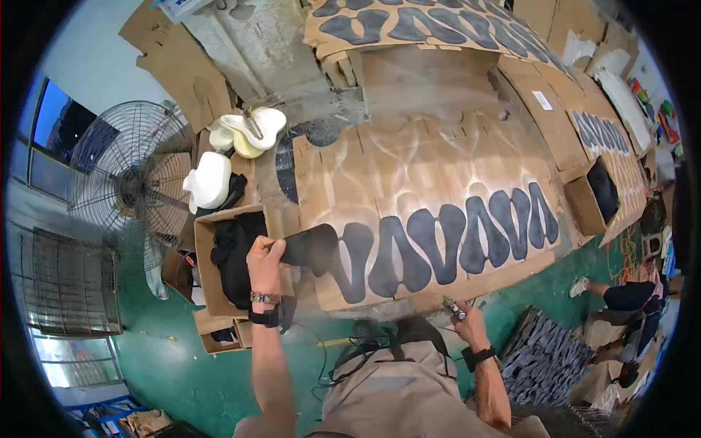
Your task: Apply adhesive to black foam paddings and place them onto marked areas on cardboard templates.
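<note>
My left hand (266,263) pinches the edge of a dark, flat, saddle-shaped piece (309,249) between thumb and fingers. The piece is held at the left end of a row of similar dark pieces (398,263), which lie side by side on a cardboard sheet (350,171). My right hand (473,326) is closed around a small metal spray gun (456,309) near the sheet's front edge; part of the gun is hidden by the fingers. Beside my left hand stands an open cardboard box (204,255) with black material in it.
A caged fan (131,182) stands at the left, near white saddle-shaped forms (208,182). More dark pieces lie on a raised cardboard sheet (372,45) at the back. To the right are another box (584,201), a grey stack (544,358) and another person (628,296).
</note>
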Motion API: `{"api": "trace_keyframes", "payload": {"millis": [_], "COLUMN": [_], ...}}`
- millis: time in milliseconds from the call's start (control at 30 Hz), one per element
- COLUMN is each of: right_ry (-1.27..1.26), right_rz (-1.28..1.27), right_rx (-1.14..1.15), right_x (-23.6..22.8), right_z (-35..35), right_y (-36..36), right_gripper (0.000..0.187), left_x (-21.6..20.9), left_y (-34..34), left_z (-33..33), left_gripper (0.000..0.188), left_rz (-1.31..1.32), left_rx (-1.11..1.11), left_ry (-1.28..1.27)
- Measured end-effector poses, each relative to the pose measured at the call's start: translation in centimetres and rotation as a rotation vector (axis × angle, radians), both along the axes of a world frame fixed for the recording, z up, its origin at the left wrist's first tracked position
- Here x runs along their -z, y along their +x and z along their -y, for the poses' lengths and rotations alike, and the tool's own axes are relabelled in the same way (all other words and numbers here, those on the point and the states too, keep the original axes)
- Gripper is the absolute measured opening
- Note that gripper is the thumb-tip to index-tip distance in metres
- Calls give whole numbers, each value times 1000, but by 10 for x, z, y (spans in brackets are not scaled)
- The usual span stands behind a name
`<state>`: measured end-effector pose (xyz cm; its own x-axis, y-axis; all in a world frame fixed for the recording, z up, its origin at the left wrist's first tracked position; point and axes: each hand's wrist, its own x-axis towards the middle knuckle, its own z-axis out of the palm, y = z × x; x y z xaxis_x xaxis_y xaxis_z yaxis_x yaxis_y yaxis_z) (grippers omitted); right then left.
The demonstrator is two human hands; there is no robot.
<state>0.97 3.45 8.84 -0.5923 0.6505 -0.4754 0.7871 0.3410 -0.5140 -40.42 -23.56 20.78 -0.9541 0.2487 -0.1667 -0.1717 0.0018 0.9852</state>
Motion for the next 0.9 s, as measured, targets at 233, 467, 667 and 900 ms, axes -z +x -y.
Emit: {"api": "trace_keyframes", "payload": {"millis": [233,467,667,900], "right_ry": [40,37,-37,-128], "right_rz": [69,42,107,63], "right_rx": [17,19,42,66], "right_x": [9,34,17,18], "right_z": [-50,-59,-71,-75], "right_y": [-1,6,-4,-16], "right_gripper": [41,42,42,41], "left_x": [19,24,74,222], "left_y": [-38,-87,-153,-200], "left_z": [-73,-143,-167,-65], "left_gripper": [16,20,36,37], "left_rz": [73,128,300,842], "left_rx": [47,-28,-70,-248], "left_ry": [-33,89,448,321]}}
